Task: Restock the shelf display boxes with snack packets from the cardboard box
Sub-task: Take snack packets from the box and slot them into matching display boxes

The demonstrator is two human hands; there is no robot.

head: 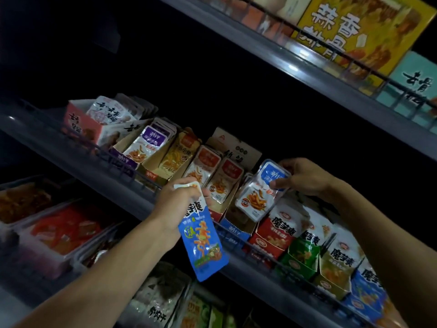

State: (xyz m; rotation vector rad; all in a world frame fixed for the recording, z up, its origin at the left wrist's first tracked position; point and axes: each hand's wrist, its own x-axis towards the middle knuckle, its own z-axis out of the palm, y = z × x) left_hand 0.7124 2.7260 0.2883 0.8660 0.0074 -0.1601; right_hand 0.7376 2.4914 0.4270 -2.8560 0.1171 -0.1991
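Observation:
My left hand (176, 204) grips the top of a blue snack packet (202, 242) that hangs down in front of the middle shelf rail. My right hand (301, 177) pinches the top of a stack of blue-and-white fish snack packets (257, 197) that stand tilted in a blue display box (236, 229) on the middle shelf. Left of that box stands a display box with red-labelled packets (216, 178). The cardboard supply box is out of view.
More display boxes line the middle shelf: pink (80, 125), purple (142, 147), yellow (175, 155) at left, red, green and blue konjac boxes (305, 247) at right. A wire rail (132, 171) fronts the shelf. An upper shelf (307, 67) overhangs. Trays fill the lower left.

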